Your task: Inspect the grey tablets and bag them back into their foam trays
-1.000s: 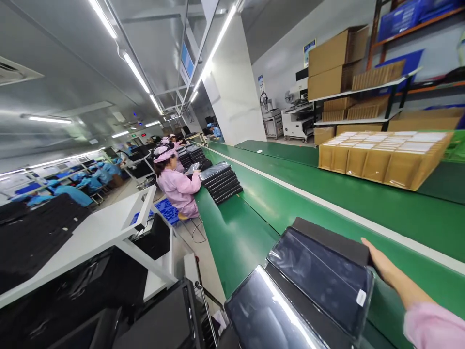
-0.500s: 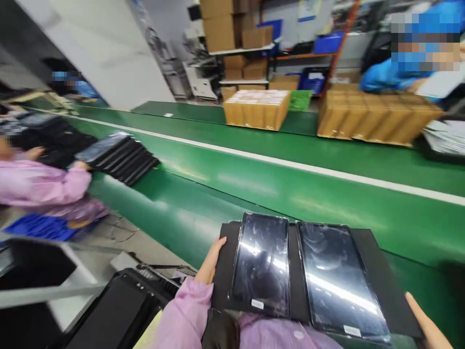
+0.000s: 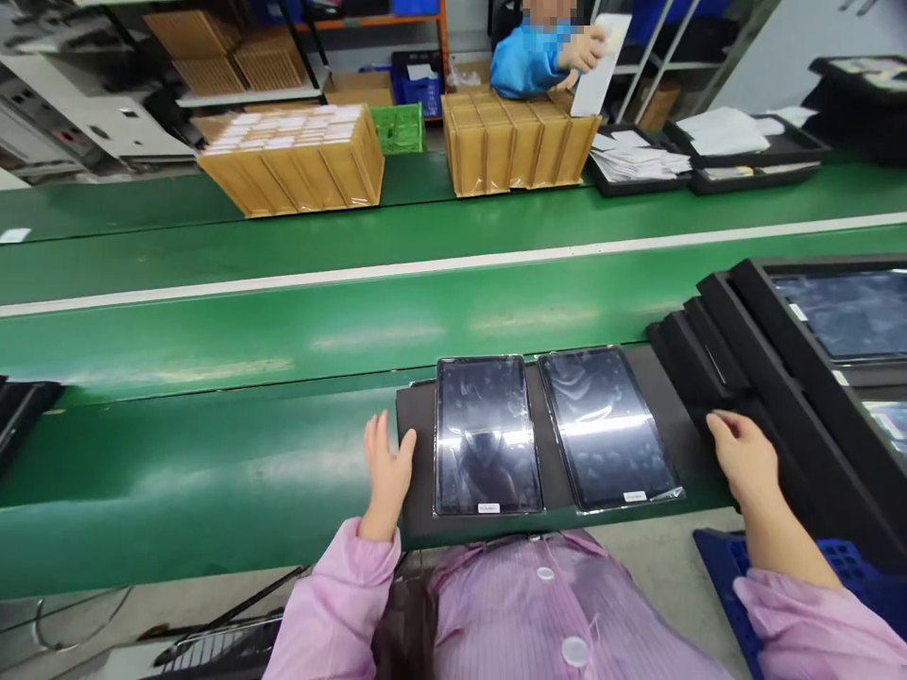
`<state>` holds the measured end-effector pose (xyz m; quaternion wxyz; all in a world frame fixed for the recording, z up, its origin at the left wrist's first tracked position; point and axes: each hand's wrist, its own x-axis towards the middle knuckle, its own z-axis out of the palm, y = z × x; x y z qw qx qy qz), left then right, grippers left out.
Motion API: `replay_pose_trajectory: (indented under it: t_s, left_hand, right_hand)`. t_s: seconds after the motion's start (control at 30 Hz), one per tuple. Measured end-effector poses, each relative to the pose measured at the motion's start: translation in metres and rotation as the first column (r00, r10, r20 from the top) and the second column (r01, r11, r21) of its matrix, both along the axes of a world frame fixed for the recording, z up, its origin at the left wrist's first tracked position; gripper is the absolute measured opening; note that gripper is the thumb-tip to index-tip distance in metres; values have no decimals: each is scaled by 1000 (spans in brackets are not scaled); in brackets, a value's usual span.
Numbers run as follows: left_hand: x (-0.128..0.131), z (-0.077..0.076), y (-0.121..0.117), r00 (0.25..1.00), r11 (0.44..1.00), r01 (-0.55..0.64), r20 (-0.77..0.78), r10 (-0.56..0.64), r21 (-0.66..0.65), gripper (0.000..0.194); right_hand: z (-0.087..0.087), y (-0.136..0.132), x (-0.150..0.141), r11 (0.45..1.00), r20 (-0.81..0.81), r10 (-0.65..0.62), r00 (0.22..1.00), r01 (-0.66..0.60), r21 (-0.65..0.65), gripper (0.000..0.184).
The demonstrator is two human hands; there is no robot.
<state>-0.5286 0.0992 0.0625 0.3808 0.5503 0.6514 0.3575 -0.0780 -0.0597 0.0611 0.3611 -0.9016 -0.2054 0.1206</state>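
Note:
Two dark tablets, a left one (image 3: pixel 486 434) and a right one (image 3: pixel 607 425), lie in clear film on a flat black tray (image 3: pixel 419 472). Each has a small white label at its near end. The tray rests on the green belt in front of me. My left hand (image 3: pixel 386 467) is open beside the tray's left edge, its fingers apart. At the tray's right end is my right hand (image 3: pixel 747 463), fingers partly curled and thumb apart, with nothing visible in it. Just beyond it leans a stack of black trays (image 3: pixel 786 364), the top one carrying tablets.
Across the belt (image 3: pixel 213 463), a person in a blue sleeve (image 3: pixel 528 61) holds a white piece over a divided cardboard box (image 3: pixel 521 146). Another cardboard box (image 3: pixel 304 170) stands left of it. Black bins of papers (image 3: pixel 641 165) are farther right. A blue crate (image 3: pixel 729 576) is below my right arm.
My view has swung right, bringing the tray stack into sight. The tray with the two tablets now lies on the belt, and my left hand has let go of it.

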Motion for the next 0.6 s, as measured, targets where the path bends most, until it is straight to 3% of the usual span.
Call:
replay_pose_trajectory:
  t_s: [0.03, 0.1, 0.17, 0.27, 0.33, 0.43, 0.5, 0.6]
  left_hand:
    - [-1, -3, -4, 989, 989, 100, -120, -87, 106, 35]
    - [-3, -7, -17, 890, 896, 378, -360, -281, 233, 34]
    - [-2, -11, -31, 757, 786, 573, -518, -399, 233, 33]
    - [2, -13, -47, 665, 710, 662, -627, -407, 240, 36]
    - [4, -14, -55, 679, 693, 666, -607, -412, 275, 38]
    - [2, -13, -65, 721, 693, 663, -494, -486, 284, 39]
    - [1, -12, -68, 742, 705, 655, -409, -531, 272, 37]
    - [4, -11, -61, 784, 753, 607, -347, -515, 253, 30]
  right_hand:
    - [9, 10, -9, 999, 114, 49, 992, -47, -19, 33]
    - [27, 41, -37, 962, 286, 263, 921, -275, -1, 34]
    - [38, 83, -74, 809, 342, 555, 759, -587, -10, 30]
    - [38, 152, -124, 562, 297, 818, 492, -794, -232, 29]
    - [31, 188, -143, 512, 259, 854, 451, -816, -267, 28]
    - [19, 218, -150, 468, 198, 882, 427, -841, -271, 21]
    - [15, 225, -149, 452, 182, 891, 416, -854, -257, 16]
    - [17, 219, -155, 479, 223, 874, 432, -844, -243, 14]
